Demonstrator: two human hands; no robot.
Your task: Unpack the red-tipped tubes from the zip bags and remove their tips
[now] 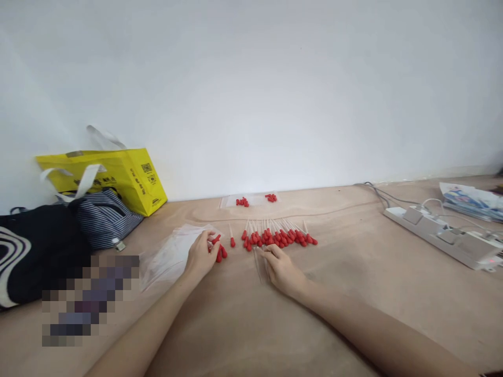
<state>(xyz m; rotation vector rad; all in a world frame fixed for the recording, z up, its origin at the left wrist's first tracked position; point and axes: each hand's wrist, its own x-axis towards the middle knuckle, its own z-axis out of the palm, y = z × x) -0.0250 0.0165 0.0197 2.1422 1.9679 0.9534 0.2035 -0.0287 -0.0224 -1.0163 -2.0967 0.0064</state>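
- Head view: left hand (202,254) grips a red-bulbed dropper (216,240) beside a clear bag (168,256) on the worktop (353,272).
- Right hand (282,268) rests at the dropper row (281,237); its grasp cannot be told.
- Yellow bag (118,175) stands far left against the wall (251,78); power strip (436,233) lies right.

Hands: two, the left hand (201,255) and the right hand (282,269)
Droppers with red bulbs (280,236): one long row, too many and too small to count
Far heaps of red bulbs: two, the left heap (242,201) and the right heap (271,197)
Yellow bag (118,175): one
Striped bag (102,217): one
Black bag (35,251): one
Power strip (440,235): one
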